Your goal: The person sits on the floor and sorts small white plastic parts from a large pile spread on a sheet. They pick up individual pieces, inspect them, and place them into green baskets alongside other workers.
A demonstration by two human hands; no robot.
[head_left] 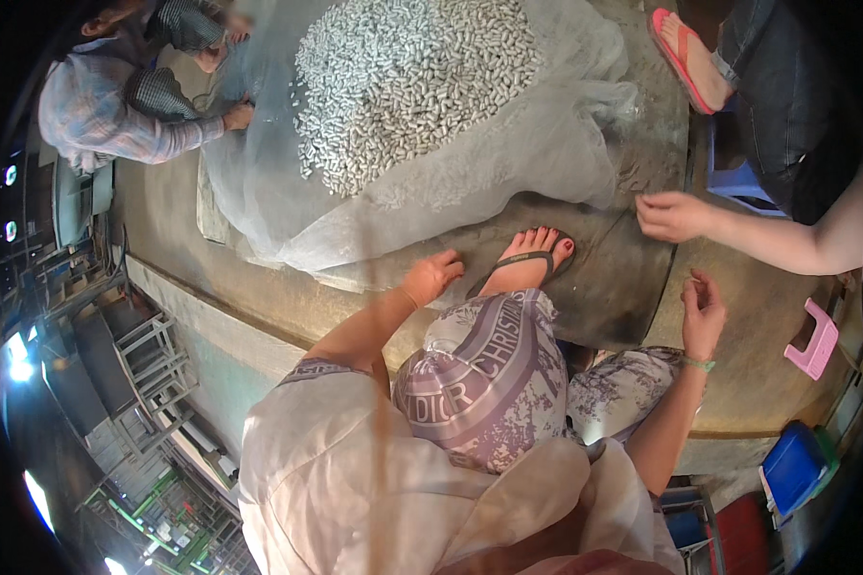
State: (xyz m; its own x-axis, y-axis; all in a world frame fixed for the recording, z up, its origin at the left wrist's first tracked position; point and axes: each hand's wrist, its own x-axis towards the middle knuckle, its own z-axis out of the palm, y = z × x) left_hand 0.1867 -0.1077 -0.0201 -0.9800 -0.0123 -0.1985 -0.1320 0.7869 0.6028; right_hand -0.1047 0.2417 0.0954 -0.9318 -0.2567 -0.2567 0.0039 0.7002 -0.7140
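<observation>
A broad heap of small, pale, silvery oblong pieces (412, 96) lies on a sheer whitish net sheet (374, 230) in front of me. My left hand (433, 278) hovers beside my left knee, near the sheet's closest edge; its fingers are curled in, and whatever they hold, if anything, is hidden. On the right, my right hand (703, 311) is raised above my other knee with thumb and fingers bent but apart, and nothing shows in it. A green band circles that wrist. My sandalled foot (527, 259) rests between my left hand and the sheet.
A person in a checked shirt (115, 105) sits at far left, one hand at the sheet's edge. Another person's hand (676, 216) reaches in from the right, near a blue stool (738, 182). A pink stool (813, 340) and blue bin (794, 470) stand at right.
</observation>
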